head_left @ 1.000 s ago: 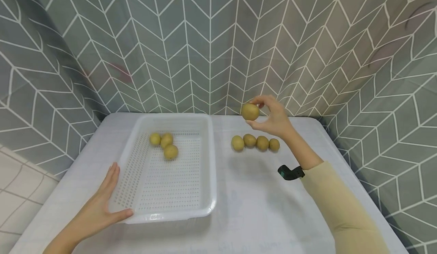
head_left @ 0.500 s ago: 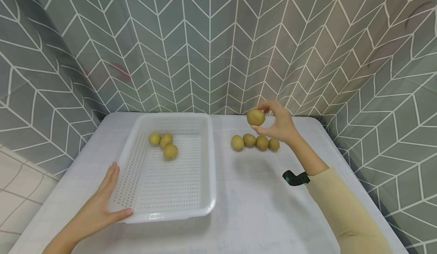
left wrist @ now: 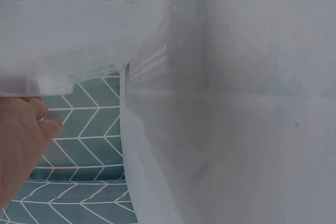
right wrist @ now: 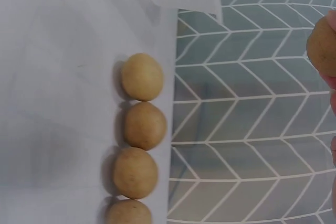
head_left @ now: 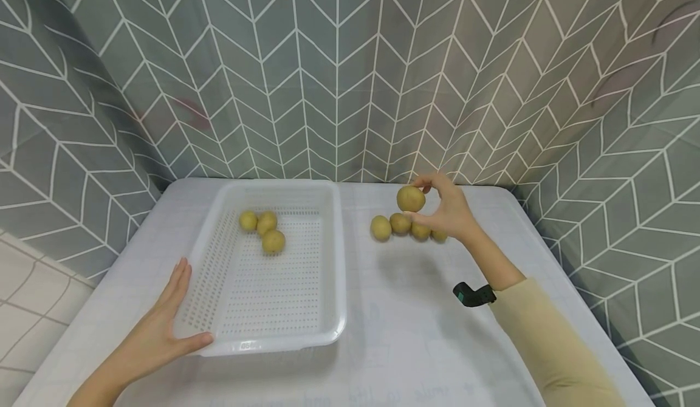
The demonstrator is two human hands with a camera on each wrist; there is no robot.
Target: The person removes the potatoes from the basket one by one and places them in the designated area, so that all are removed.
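Right hand (head_left: 445, 209) pinches a potato (head_left: 411, 198) just above the row of potatoes (head_left: 399, 226) on the counter (head_left: 404, 322); left hand (head_left: 164, 328) lies flat, fingers straight, bracing the tray (head_left: 335, 255) corner.

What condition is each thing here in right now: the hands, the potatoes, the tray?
Right hand: raised above the table, pinching one potato.
Held potato: in the air, over the row on the table.
Row of potatoes: four lying side by side on the table, partly hidden by the right hand.
White tray: flat on the table, holding three potatoes near its far end.
Left hand: fingers straight, resting against the tray's near left corner.
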